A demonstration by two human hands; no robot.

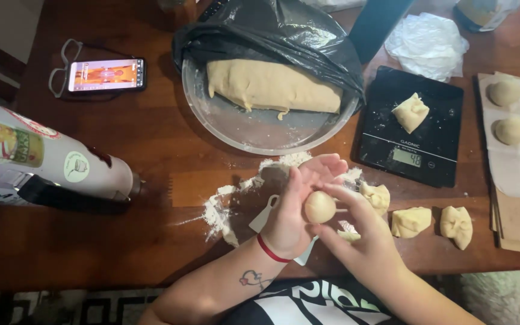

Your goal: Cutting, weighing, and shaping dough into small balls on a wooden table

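- Head view: a small, smooth, round, pale dough ball point(319, 206) is cupped between the left hand point(296, 207) and right hand point(362, 241), above the floured brown wooden table point(151, 150).
- Three rough dough pieces point(410, 221) are seen just beyond.
- Farther off, a black digital scale point(410, 129) carries one dough piece.

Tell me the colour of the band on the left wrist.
Red: a thin band around the left wrist, seen in the head view.

A dough ball point(319, 206) is held between the hands above the desk point(121, 241). Three dough pieces point(411, 221) are set to its right. Behind them stands a kitchen scale point(440, 150) bearing one dough portion point(411, 112). Left of the scale, a dough slab point(272, 85) lies in a round pan point(254, 132).
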